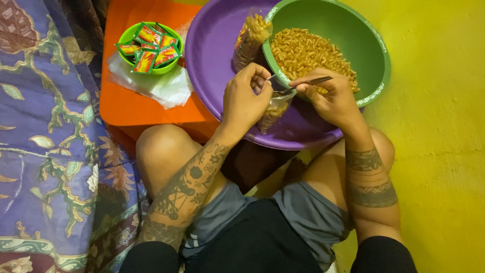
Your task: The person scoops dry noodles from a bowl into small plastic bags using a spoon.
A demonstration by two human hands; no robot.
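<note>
My left hand (245, 98) grips the mouth of a small clear plastic bag (273, 110) partly filled with orange macaroni snacks, held over a big purple tray (212, 55). My right hand (329, 97) holds a metal spoon (310, 82) at the bag's opening. Just behind my hands sits a green bowl (371, 43) full of the same orange snacks (308, 53). A filled clear bag of snacks (251, 39) leans against the bowl on the tray.
A small green bowl (150, 48) of red and green sachets stands on an orange surface (131, 106), beside a pile of clear plastic bags (161, 86). Patterned purple cloth (50, 141) lies at left. A yellow floor (439, 151) is at right. My bare knees are below the tray.
</note>
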